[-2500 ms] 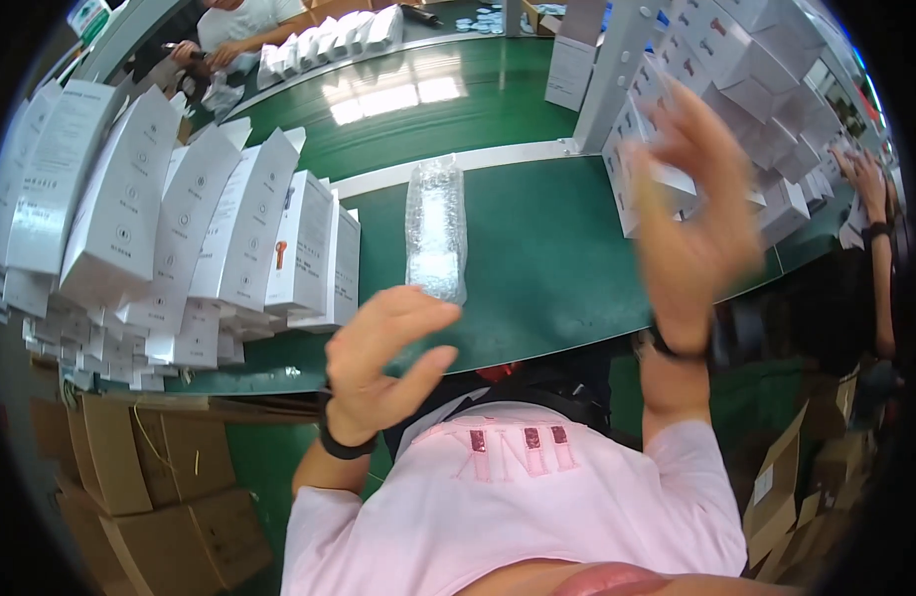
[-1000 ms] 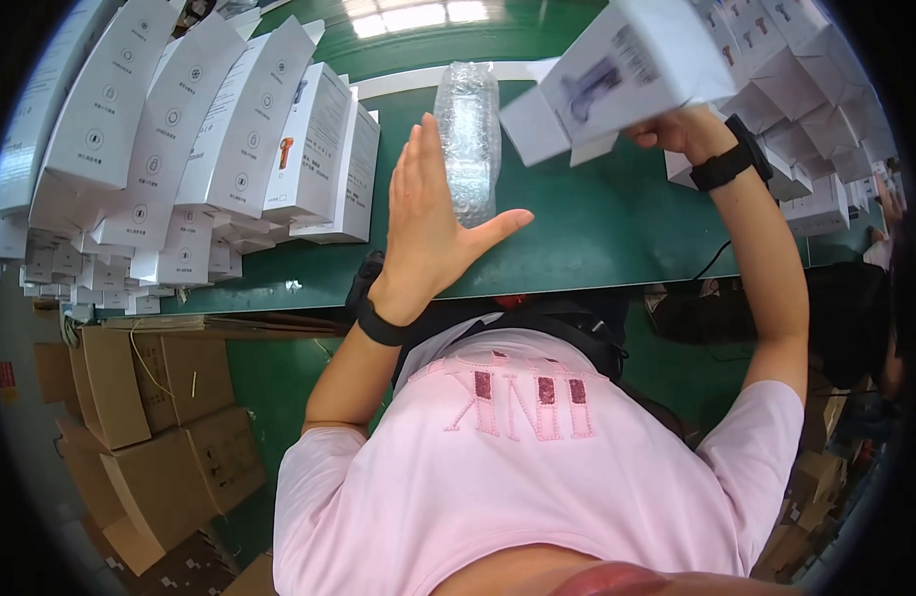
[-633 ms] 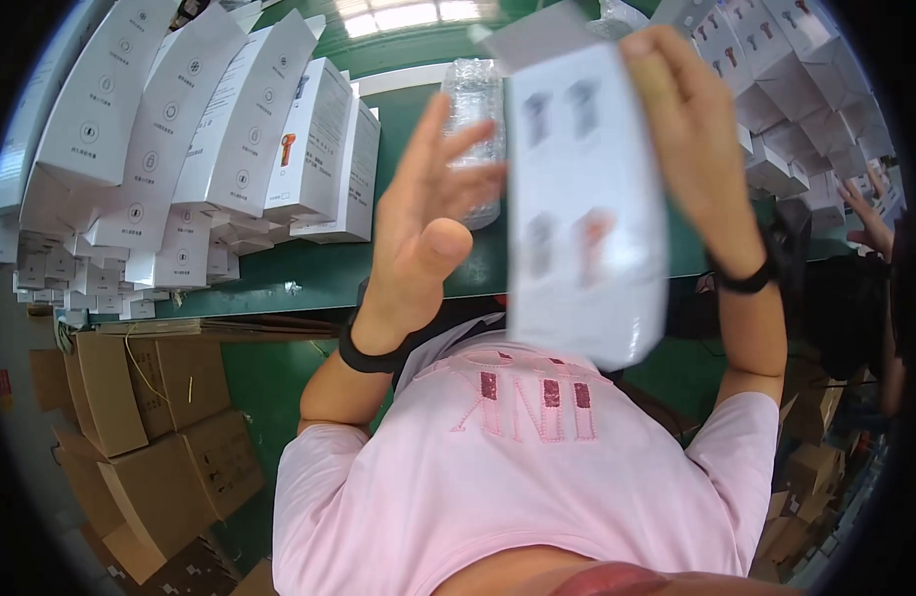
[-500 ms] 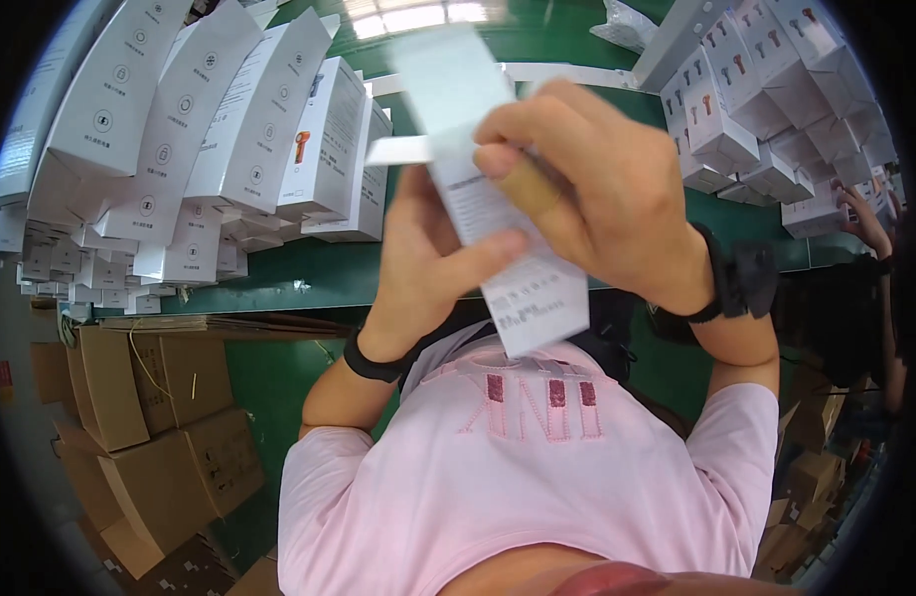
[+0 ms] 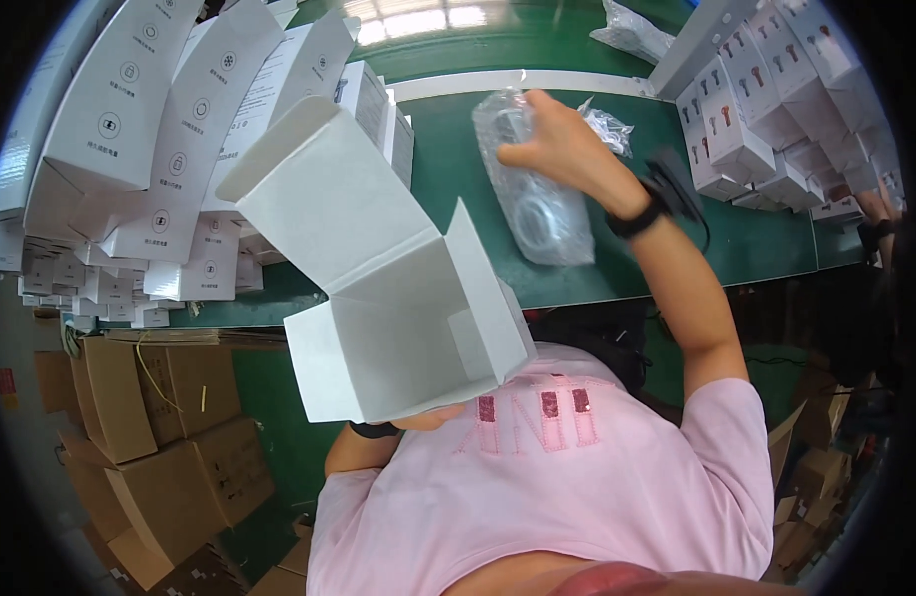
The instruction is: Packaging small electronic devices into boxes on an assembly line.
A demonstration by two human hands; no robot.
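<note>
A white carton with its flap raised is tilted toward me, and its hollow inside shows. My left hand supports it from below, with most of the fingers hidden behind the carton. Over the green table, my right hand has its thumb and fingers closed on the upper part of a clear plastic bag. A pale object with a round part lies inside that bag; its exact kind cannot be made out. Beyond my right wrist sits a small bundle of white cable.
Several white printed boxes crowd the table's left side, and more boxes are stacked at right. A clear plastic bag lies at the back. Brown cartons stand below left. Another person's hand shows at far right.
Both hands were on the white carton, seen from its printed side. Now its open end faces me, lower and left, in my left hand; my right hand has moved onto the bagged object.
</note>
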